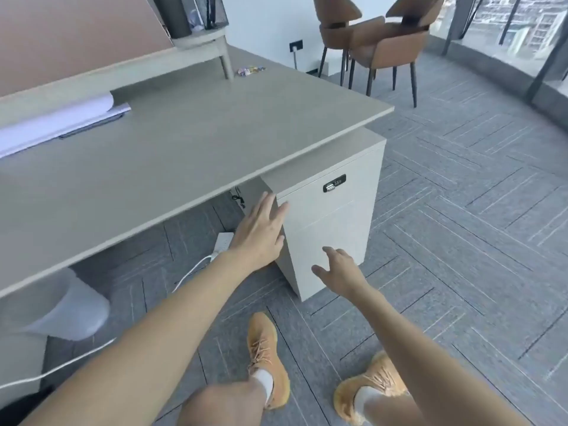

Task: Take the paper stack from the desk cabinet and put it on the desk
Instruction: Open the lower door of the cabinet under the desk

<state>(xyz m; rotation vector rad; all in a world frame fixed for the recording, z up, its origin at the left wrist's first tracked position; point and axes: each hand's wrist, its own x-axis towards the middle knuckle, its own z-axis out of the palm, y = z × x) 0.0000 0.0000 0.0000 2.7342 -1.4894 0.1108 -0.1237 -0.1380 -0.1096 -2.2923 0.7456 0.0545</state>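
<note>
A beige desk cabinet (pixel 332 229) stands under the right end of the grey desk (pixel 190 142), its drawers closed, with a black lock plate near the top. My left hand (pixel 261 232) is spread flat at the cabinet's left front corner, fingers apart, holding nothing. My right hand (pixel 338 269) hovers in front of the lower drawer face, fingers apart and empty. No paper stack from the cabinet is in sight. White papers (pixel 55 121) lie on the desk at the far left.
A white power strip (pixel 222 241) with its cable lies on the carpet under the desk. A white bin (pixel 70 305) sits under the desk at left. Brown chairs (pixel 375 38) stand at the back. My orange shoes (pixel 267 358) are on the grey carpet.
</note>
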